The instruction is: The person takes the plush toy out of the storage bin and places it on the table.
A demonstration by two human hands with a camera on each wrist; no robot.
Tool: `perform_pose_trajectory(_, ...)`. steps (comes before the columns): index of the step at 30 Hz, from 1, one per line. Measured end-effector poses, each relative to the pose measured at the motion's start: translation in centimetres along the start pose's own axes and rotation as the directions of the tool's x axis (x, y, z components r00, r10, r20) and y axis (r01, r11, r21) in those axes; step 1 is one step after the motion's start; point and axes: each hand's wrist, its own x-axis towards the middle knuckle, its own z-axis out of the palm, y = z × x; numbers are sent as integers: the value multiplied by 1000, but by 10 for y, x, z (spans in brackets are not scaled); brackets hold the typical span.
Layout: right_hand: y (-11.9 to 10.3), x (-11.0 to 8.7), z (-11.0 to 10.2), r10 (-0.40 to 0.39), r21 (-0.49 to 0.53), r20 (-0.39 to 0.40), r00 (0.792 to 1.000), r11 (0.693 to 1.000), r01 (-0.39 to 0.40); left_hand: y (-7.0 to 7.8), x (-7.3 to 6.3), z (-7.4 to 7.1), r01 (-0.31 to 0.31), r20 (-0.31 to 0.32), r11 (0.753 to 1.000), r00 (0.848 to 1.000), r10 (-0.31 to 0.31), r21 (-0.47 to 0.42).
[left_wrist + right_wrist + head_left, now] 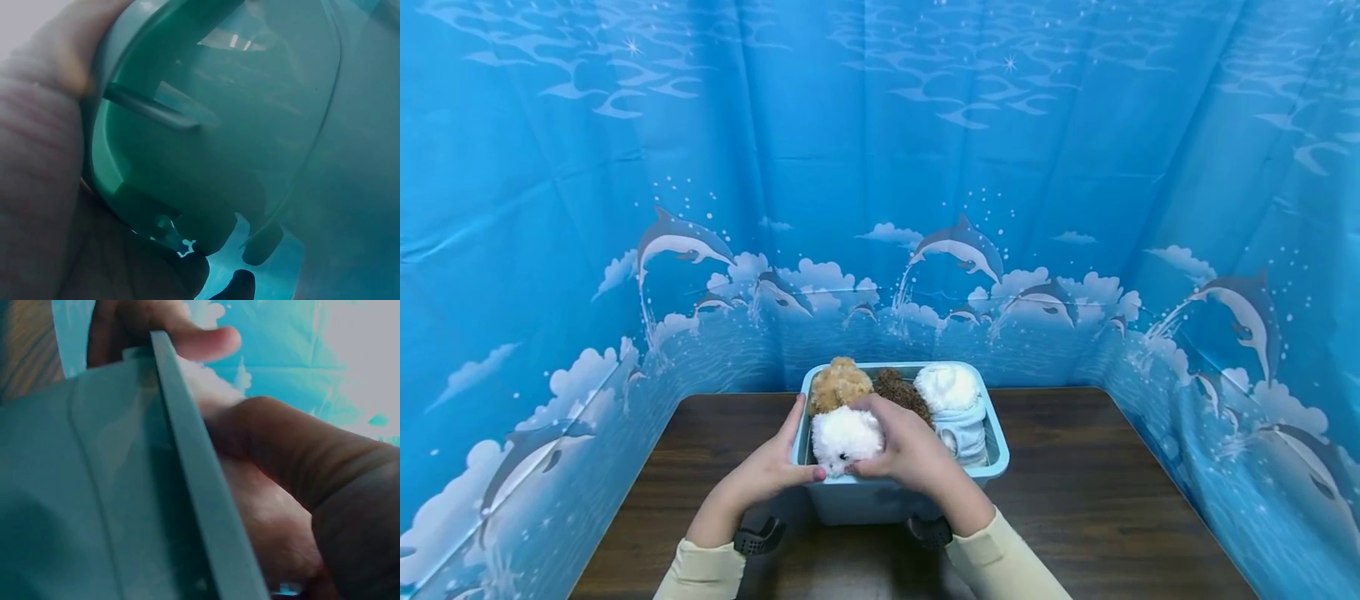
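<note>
A light blue plastic bin (880,503) stands on the table, filled with plush toys. My right hand (913,442) grips a white fluffy plush toy (842,437) at the bin's front left, its thumb near the toy's dark eye. At the bin's front left corner, my left hand (766,468) holds the rim, with the thumb along the front and the fingers on the left side. The left wrist view shows the fingers against the bin's outer wall (262,125). In the right wrist view, the rim (200,469) hides part of the white toy.
Behind the white toy lies a tan plush toy (840,382), beside a dark brown one (897,392). A white plush toy in pale blue cloth (953,404) fills the bin's right side. The dark wooden table (1075,492) is enclosed by a blue dolphin-print curtain (865,167).
</note>
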Motion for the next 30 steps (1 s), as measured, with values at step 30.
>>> perform_pose_trajectory(30, 14, -5, -2, 4, 215, 49, 999, 976, -14, 2, 0, -1, -7, 1, 999, 1000, 7, 50)
